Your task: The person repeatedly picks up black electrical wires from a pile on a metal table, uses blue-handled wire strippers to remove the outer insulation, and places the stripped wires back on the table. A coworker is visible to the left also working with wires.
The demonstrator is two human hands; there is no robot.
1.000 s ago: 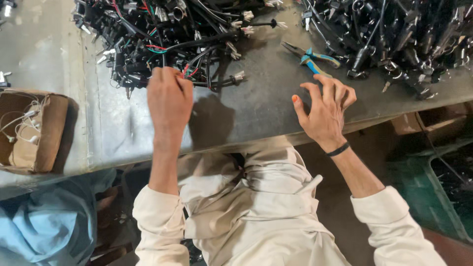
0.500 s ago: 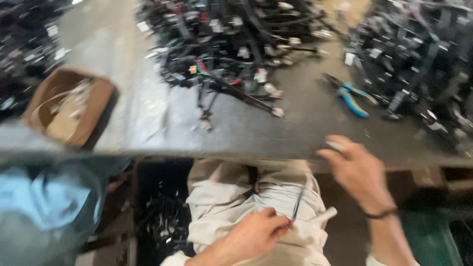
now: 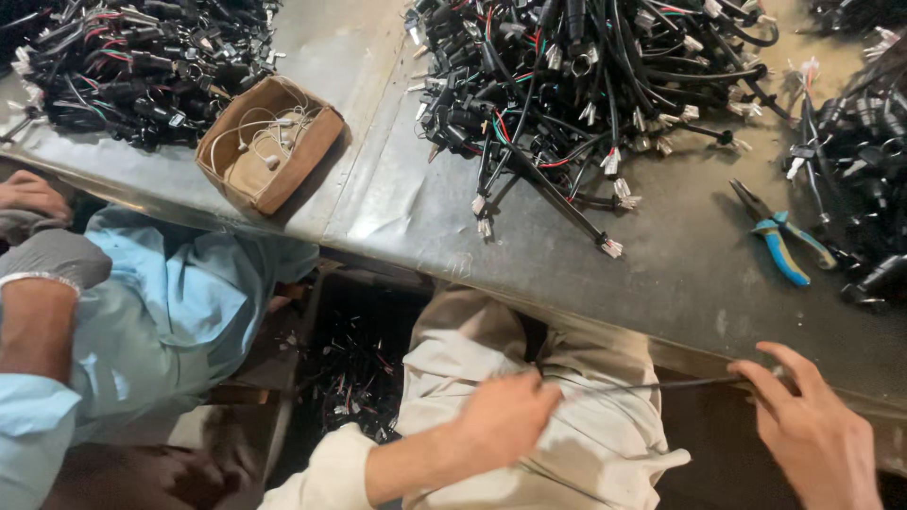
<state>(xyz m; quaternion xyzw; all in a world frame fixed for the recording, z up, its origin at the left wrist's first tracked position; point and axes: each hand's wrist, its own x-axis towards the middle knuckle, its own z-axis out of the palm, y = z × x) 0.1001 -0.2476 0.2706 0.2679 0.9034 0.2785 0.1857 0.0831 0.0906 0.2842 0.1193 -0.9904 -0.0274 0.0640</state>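
The head camera looks down over the edge of a grey metal table (image 3: 406, 217) onto the person's lap. The left hand (image 3: 505, 416) is below the table edge, over the beige trousers (image 3: 586, 444), its fingers curled tight around one end of a thin black cable (image 3: 652, 384). The cable runs almost level from that hand to the right hand (image 3: 817, 430), which sits just under the table edge; its thumb and fingers are partly bent and pinch the cable's other end, though the exact grip is blurred. The cable is stretched between the two hands, in the air above the lap and clear of the table top.

On the table, a large heap of black cables with white plugs (image 3: 576, 85) lies straight ahead. Blue-handled pliers (image 3: 779, 236) rest to the right of it, near a second dark heap (image 3: 860, 161). A small open cardboard box (image 3: 269, 142) with pale wires inside stands to the left, beside another cable heap (image 3: 132, 66). At the far left sits another person in a light blue shirt (image 3: 161, 302), with a hand (image 3: 33, 194) at the table edge.
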